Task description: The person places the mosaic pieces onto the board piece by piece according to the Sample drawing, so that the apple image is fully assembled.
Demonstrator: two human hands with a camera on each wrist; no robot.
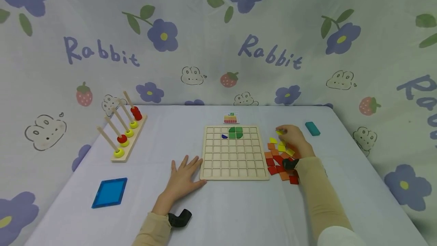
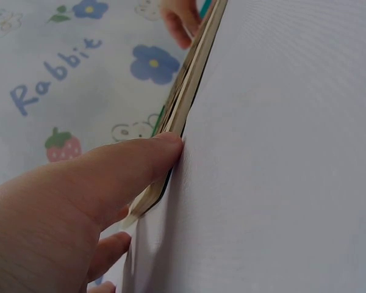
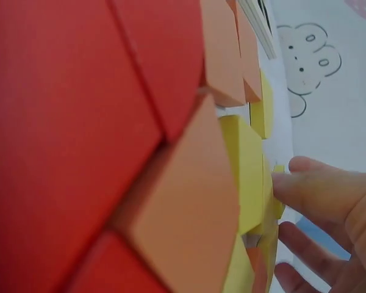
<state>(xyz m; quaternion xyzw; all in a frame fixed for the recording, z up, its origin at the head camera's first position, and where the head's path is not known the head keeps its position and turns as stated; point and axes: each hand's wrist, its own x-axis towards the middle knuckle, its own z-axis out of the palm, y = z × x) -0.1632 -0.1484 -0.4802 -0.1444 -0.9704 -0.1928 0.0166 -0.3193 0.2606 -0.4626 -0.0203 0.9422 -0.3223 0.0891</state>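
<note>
A wooden grid board (image 1: 218, 162) lies mid-table, with green tiles (image 1: 235, 133) forming a rounded shape near its top and a small dark blue piece (image 1: 224, 136) left of them. My left hand (image 1: 182, 180) rests spread on the cloth, fingertips at the board's left edge. Its thumb (image 2: 140, 155) touches the front edge near the corner. Right of the board, my right hand (image 1: 294, 138) pinches a yellow tile (image 1: 279, 132) at the far end of a loose pile. That pile has yellow tiles (image 3: 250, 171), orange tiles (image 3: 189, 201) and red tiles (image 3: 61, 134), partly hidden under my wrist.
A small picture card (image 1: 231, 117) lies behind the board. At the left stands a wooden peg rack (image 1: 131, 145) with yellow and red beads, and nearer is a blue square tray (image 1: 109, 193). A teal block (image 1: 312, 128) sits beyond my right hand. A patterned curtain (image 1: 211, 48) hangs behind.
</note>
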